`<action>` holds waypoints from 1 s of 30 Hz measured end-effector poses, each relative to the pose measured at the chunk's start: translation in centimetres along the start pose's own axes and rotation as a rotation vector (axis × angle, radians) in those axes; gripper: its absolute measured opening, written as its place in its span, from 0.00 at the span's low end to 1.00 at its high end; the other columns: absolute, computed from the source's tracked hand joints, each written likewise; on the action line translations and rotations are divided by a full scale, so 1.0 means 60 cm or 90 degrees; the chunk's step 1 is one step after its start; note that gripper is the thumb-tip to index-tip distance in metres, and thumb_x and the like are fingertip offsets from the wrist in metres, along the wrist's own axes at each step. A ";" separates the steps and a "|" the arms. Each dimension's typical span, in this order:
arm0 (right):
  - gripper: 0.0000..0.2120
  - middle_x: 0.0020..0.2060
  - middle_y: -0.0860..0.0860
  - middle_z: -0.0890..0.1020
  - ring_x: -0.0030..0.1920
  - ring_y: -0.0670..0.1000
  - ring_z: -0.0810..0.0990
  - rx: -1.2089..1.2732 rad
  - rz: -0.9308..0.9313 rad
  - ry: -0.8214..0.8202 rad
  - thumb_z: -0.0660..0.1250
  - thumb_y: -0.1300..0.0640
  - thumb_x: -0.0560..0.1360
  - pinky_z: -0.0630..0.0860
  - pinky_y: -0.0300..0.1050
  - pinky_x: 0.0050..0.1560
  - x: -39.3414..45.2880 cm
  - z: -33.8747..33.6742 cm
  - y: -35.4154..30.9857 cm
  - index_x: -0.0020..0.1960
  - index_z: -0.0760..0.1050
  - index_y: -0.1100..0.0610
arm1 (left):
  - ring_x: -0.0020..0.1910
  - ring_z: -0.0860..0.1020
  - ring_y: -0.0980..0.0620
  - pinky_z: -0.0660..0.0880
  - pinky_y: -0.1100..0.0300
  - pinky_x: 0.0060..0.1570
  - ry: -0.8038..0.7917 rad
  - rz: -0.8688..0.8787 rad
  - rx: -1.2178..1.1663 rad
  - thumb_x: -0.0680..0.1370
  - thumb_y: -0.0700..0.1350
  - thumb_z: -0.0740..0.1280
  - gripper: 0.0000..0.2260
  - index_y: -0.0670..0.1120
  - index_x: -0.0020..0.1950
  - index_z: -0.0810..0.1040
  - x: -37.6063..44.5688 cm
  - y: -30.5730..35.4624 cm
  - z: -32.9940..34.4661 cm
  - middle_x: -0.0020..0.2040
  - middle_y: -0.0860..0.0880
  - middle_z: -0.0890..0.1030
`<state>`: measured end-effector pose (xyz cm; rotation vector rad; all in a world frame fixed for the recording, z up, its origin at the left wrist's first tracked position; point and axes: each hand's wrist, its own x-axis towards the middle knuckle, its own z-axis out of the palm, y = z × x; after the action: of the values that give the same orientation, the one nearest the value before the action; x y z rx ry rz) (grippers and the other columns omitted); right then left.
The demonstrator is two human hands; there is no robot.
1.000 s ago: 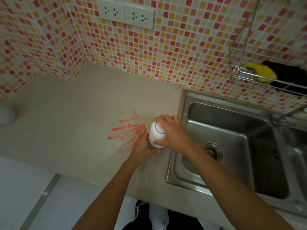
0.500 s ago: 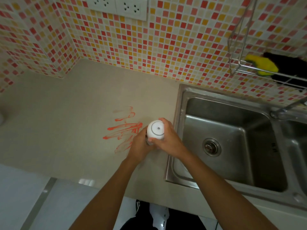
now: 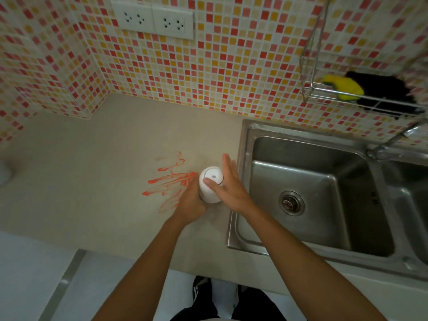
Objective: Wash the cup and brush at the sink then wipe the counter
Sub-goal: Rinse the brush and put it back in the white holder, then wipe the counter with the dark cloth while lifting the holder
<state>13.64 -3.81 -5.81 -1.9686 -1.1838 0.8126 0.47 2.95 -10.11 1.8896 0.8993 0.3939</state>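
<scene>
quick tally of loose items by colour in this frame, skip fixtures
White: 1, the cup, upside down in both hands
Yellow: 1, the sponge in the wire rack
Black: 1, a cloth or scourer beside the sponge, too dark to tell which
Total: 3

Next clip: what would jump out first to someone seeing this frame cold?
Red smears streak the beige counter just left of the sink. Right beside them, both hands meet on an upturned white cup: the left hand grips it from below, and the right hand lies flat against its side. A yellow sponge sits in the wire rack on the tiled wall.
</scene>
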 end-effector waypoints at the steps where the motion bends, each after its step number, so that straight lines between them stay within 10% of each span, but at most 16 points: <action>1: 0.41 0.78 0.46 0.43 0.76 0.47 0.37 -0.005 -0.007 0.039 0.61 0.40 0.77 0.41 0.49 0.74 -0.003 -0.009 0.001 0.78 0.41 0.52 | 0.71 0.66 0.49 0.64 0.49 0.71 0.009 -0.019 0.014 0.65 0.42 0.65 0.37 0.43 0.75 0.60 -0.003 -0.001 -0.008 0.71 0.45 0.69; 7: 0.34 0.78 0.49 0.45 0.76 0.49 0.36 -0.206 -0.028 0.131 0.50 0.38 0.80 0.42 0.56 0.76 -0.031 -0.085 0.065 0.79 0.43 0.54 | 0.77 0.53 0.45 0.50 0.59 0.73 0.207 0.016 0.137 0.78 0.36 0.63 0.31 0.40 0.77 0.51 0.002 0.037 -0.043 0.78 0.43 0.54; 17: 0.32 0.77 0.47 0.41 0.74 0.47 0.33 -0.359 0.038 0.164 0.43 0.39 0.81 0.39 0.54 0.76 -0.105 -0.262 0.175 0.78 0.39 0.54 | 0.77 0.41 0.47 0.42 0.51 0.75 0.146 0.182 0.333 0.81 0.56 0.48 0.30 0.44 0.78 0.43 0.064 0.219 0.090 0.79 0.45 0.42; 30: 0.27 0.78 0.51 0.47 0.77 0.48 0.42 -0.306 -0.169 0.459 0.45 0.47 0.83 0.44 0.49 0.77 -0.050 -0.597 0.073 0.78 0.43 0.57 | 0.76 0.36 0.50 0.38 0.52 0.75 0.205 0.367 0.454 0.83 0.55 0.45 0.27 0.43 0.77 0.39 0.222 0.528 0.230 0.77 0.46 0.37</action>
<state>42.80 -16.57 11.40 -2.1219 -1.1993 -0.3462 31.07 -4.23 9.49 2.8130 0.7313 0.8193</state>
